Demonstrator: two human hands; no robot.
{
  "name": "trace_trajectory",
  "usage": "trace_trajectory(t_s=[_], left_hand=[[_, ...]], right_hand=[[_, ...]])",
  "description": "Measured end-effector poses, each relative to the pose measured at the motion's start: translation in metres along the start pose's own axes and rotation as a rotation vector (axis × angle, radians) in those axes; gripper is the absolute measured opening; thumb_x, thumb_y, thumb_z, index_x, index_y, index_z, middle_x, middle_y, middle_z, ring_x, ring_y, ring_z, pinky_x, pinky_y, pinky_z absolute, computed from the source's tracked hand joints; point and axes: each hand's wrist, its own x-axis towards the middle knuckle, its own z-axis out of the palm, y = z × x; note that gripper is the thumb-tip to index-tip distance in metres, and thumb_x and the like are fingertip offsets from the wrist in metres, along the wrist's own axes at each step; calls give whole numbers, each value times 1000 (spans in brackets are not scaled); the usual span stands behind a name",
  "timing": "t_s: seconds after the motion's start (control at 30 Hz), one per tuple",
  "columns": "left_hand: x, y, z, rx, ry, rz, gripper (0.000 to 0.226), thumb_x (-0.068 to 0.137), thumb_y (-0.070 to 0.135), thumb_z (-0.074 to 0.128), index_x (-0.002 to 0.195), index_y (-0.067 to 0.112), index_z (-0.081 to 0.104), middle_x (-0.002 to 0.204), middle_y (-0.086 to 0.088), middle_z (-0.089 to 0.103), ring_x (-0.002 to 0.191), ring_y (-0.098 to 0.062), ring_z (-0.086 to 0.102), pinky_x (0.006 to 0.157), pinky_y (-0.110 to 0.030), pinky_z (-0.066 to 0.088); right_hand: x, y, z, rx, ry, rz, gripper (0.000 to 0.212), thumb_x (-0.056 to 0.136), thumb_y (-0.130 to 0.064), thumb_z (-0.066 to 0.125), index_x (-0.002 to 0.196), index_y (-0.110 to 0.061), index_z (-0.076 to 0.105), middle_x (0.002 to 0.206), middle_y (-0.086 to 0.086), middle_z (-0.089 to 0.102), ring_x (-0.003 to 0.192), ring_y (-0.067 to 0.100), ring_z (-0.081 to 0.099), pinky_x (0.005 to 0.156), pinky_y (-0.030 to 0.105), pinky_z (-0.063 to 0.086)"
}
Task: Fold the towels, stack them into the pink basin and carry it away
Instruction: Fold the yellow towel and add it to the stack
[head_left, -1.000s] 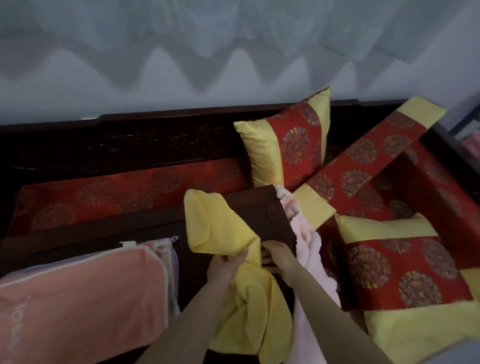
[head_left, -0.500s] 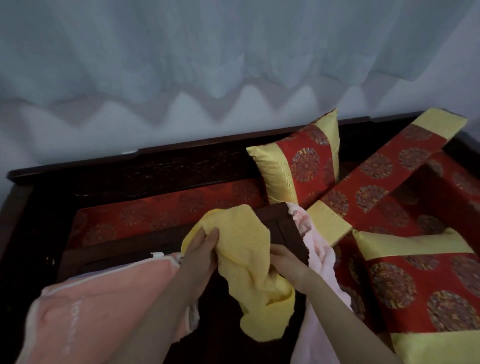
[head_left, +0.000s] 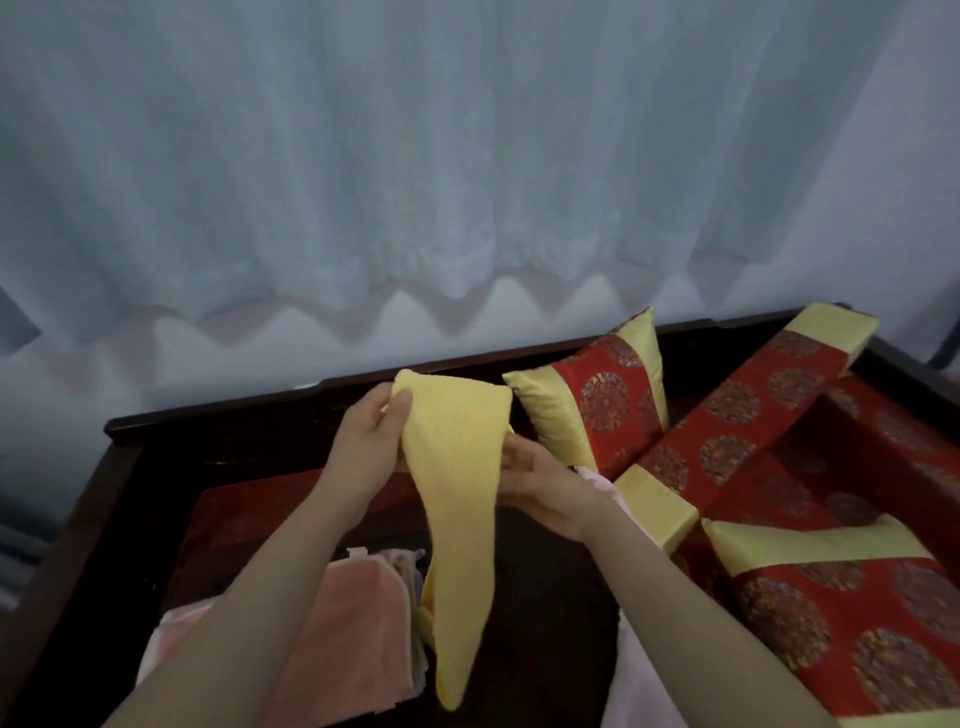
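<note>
Two hands meet the yellow towel (head_left: 457, 499) at mid-frame. Fingers of your left hand (head_left: 371, 449) pinch its top corner. Those of your right hand (head_left: 543, 486) touch its side edge, grip unclear. Its long axis hangs downward.

At centre I saw the yellow towel (head_left: 457, 499), matt ribbed cloth; at 3 o'clock, cushions (head_left: 608, 400) of glossy brocade; at 9 o'clock, smooth dark wooden frame (head_left: 208, 415).
</note>
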Motion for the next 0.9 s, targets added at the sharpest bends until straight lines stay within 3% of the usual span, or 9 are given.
trace_trajectory(t_s=[0.13,0.2,0.27,0.37,0.47,0.53,0.67,0.8,0.9], left_hand=[[9,12,-20,-337,184,-182,23,95,35,49,96,20,65,94,-8,63,82,-23,59,66,-31,45],[6,15,-29,-741,168,-346,28,94,37,49,108,17,63,98,-4,72,82,-19,70,61,-31,53],[1,9,-38,-975,84,-392,41,94,43,45,122,16,58,111,-6,70,97,-20,68,72,-39,55],[-4,-4,-49,-870,-129,-352,59,87,55,47,137,23,44,133,-10,58,121,-29,55,93,-55,46],[-6,-6,-48,-699,-250,-297,74,71,39,77,136,35,42,133,-7,58,118,-30,59,88,-55,51],[-6,0,-44,-543,-209,-310,81,57,24,87,127,33,47,126,-7,61,110,-28,62,77,-44,56],[-1,17,-45,-422,-159,-350,63,58,15,85,114,12,59,116,-16,66,95,-27,68,72,-35,57],[11,21,-54,-505,61,-435,35,83,9,66,115,0,58,103,-15,67,87,-22,65,72,-36,52],[20,21,-60,-541,49,-417,35,93,17,54,128,10,54,117,-13,64,97,-23,63,73,-41,52]], right_hand=[[-3,-29,-6,-31,219,-13,28,87,-24,64,106,-4,68,98,3,71,92,17,64,87,34,51],[-6,-39,-10,48,319,-44,32,91,-29,60,111,-5,68,96,3,71,88,14,65,76,29,53],[-10,-46,-16,151,402,-73,40,88,-37,61,112,-5,67,96,5,67,89,18,62,72,28,51],[-14,-54,-24,313,419,-56,47,85,-46,62,110,-7,68,114,15,65,106,31,60,92,39,49],[-20,-55,-31,441,301,-25,47,91,-43,55,122,-8,64,123,14,65,116,29,60,102,44,43],[-23,-56,-30,370,263,-11,53,86,-37,65,128,-6,57,130,17,60,122,31,56,104,46,43],[-29,-59,-32,127,422,30,44,80,-12,72,122,-3,61,115,13,68,105,26,65,80,34,57],[-32,-56,-52,155,459,41,42,83,-27,71,119,-8,63,121,10,65,113,27,60,96,45,50],[-32,-61,-63,44,602,41,44,81,-32,73,117,-9,63,119,9,63,112,25,58,100,44,47]])
